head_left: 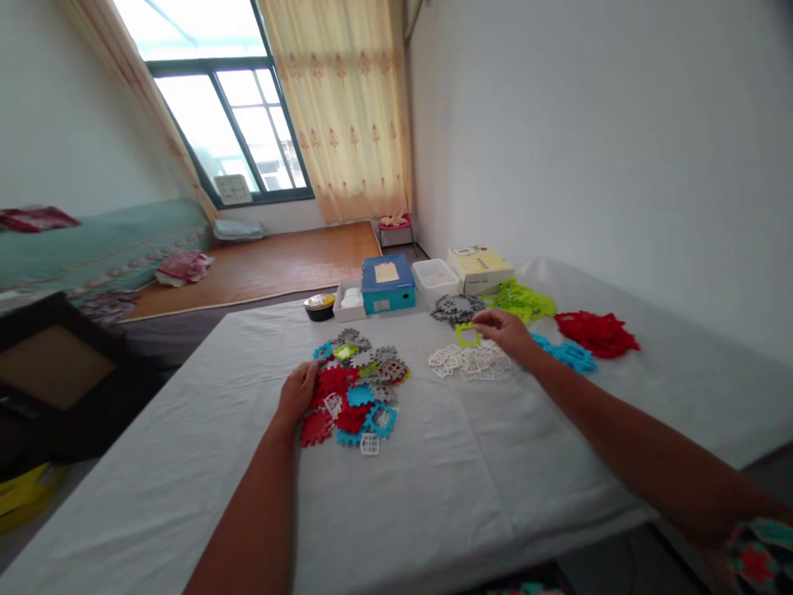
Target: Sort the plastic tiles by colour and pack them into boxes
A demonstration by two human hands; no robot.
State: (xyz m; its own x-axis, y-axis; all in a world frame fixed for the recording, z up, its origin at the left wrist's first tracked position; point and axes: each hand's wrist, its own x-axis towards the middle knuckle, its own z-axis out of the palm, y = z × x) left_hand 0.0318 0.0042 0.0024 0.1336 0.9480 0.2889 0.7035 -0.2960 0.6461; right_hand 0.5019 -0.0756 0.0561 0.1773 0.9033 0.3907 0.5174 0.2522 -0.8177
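Green frame piece (459, 335): one, square, notched edges, hollow centre; right of the frame's centre, between the grey and white piles in the picture. Gripped at its upper right corner by the right hand (500, 326), fingers closed to a pinch.

Left hand (298, 388): at the left edge of the mixed pile (338, 380), centre of the frame; fingers bent against it, how far apart and whether gripping a piece cannot be told. Pile comprises red, blue, grey, green and white pieces, overlapping.

Single-colour piles, right of centre: white pile (471, 362), grey pile (457, 309), green pile (524, 301), blue pile (567, 354), red pile (595, 333), the last farthest right.

Desk (421, 479): covered in white cloth. Along its far edge, left to right: black-and-yellow tin (320, 307), small white box (349, 306), blue box (389, 285), white tub (435, 281), yellow box (480, 268).

Upper left: window (229, 107). Upper centre: patterned curtain (344, 116).
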